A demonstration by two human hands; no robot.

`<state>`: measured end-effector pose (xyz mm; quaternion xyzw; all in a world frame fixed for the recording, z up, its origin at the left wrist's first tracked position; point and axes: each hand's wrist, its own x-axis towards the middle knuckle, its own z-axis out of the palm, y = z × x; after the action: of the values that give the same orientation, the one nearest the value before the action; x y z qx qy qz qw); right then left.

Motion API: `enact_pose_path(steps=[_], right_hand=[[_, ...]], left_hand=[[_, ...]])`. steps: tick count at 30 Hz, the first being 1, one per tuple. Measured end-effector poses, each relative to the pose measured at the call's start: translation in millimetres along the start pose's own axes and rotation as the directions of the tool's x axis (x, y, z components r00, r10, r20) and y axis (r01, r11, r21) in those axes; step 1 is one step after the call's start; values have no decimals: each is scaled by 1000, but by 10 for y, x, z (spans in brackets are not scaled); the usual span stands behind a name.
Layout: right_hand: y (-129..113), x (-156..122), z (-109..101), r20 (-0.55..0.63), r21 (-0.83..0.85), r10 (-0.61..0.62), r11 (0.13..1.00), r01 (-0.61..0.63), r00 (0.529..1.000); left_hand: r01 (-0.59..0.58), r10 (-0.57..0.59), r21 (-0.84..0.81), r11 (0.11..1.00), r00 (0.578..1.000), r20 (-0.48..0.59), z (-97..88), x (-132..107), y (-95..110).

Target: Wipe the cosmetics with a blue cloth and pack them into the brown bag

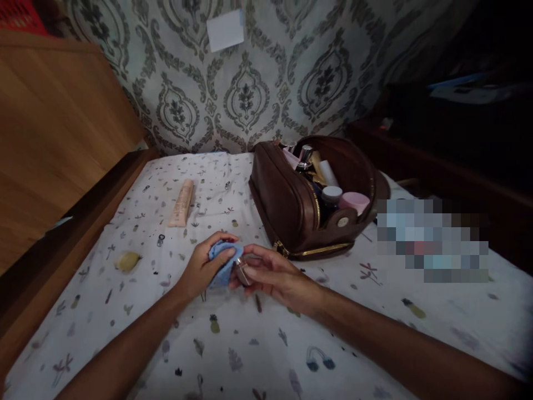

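Observation:
Over a bed with a white patterned sheet (233, 344), my left hand (204, 269) is closed round a small blue cloth (222, 261) and presses it against a small silvery object (241, 272). My right hand (270, 275) pinches that object from the right side; I cannot make out what it is. Just behind my hands stands an open brown leather toiletry bag (287, 205) with gold zips, filled with several bottles, tubes and a pink-lidded jar (353, 201).
A beige tube (182, 203) lies on the sheet at the back left, and a small yellowish item (127, 261) lies further left. A wooden headboard (54, 139) runs along the left. Patterned wallpaper with a white note (225, 29) is behind. Dark furniture stands at the right.

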<state>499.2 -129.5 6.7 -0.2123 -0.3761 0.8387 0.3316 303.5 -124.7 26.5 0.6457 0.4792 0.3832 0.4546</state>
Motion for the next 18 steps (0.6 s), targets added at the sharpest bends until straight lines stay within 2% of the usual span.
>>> enact_pose_path(steps=[3,6,11,14,18], right_hand=[[31,-2,6,-25,-80,-33,996,31,999],[43,-1,13,-40,-79,-72,995,69,997],[11,-2,40,-98,-82,-132,989,124,986],[-15,-13,66,-175,-88,-172,984,158,970],[-28,-22,87,-171,-28,-195,981,193,966]], left_hand=[[28,-29,-16,999,999,-32,10,6,-8],[68,-70,-63,996,997,-34,38,-10,-10],[70,-65,-71,995,996,67,127,-107,-122],[-27,23,80,996,999,40,161,-158,-262],[-219,210,320,922,976,62,150,-179,-413]])
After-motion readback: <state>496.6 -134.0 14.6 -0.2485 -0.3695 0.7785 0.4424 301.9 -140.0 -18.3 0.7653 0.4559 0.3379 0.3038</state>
